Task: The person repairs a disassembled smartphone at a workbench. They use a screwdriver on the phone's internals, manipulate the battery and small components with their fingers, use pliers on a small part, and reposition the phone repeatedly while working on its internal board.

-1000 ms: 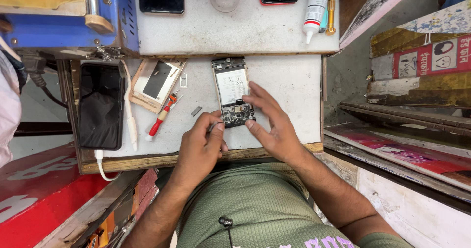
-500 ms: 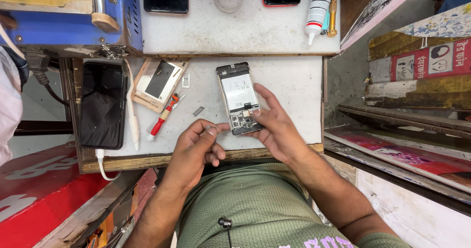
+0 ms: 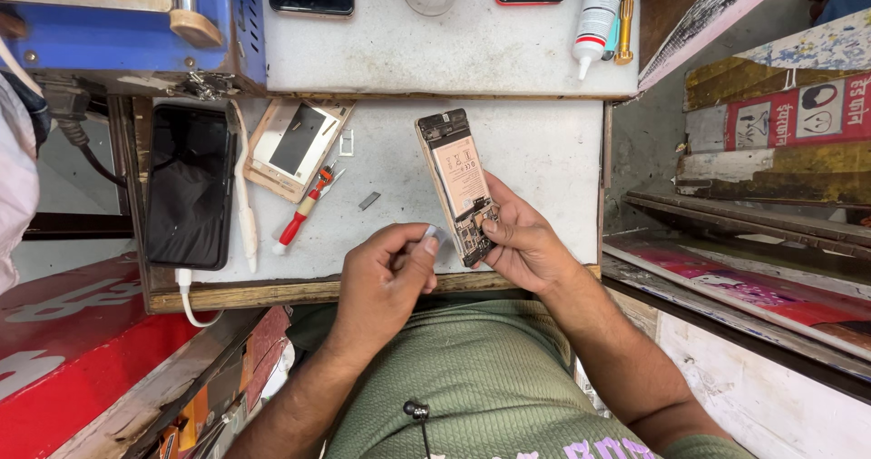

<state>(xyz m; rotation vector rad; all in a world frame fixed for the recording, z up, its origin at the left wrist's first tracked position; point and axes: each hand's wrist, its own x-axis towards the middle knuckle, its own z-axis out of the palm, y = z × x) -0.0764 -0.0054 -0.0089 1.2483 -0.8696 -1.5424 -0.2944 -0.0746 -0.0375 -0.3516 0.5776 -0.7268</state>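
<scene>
Head view: an opened phone [image 3: 460, 185], back cover off with battery and board bared, is gripped above the white bench [image 3: 544, 151] by the right hand [image 3: 522, 241], a small pale part is pinched in the left hand [image 3: 386, 278], reassembly is judged unfinished, and a red screwdriver [image 3: 304, 209] lies nearby, nothing obstructing.

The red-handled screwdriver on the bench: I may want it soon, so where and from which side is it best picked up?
Probably by its red handle. The red-handled screwdriver lies flat and slanted on the white bench top, handle toward the near edge, tip toward the wooden frame. Coming from the near left with the left hand looks easiest; the right hand holds the opened phone.
</scene>
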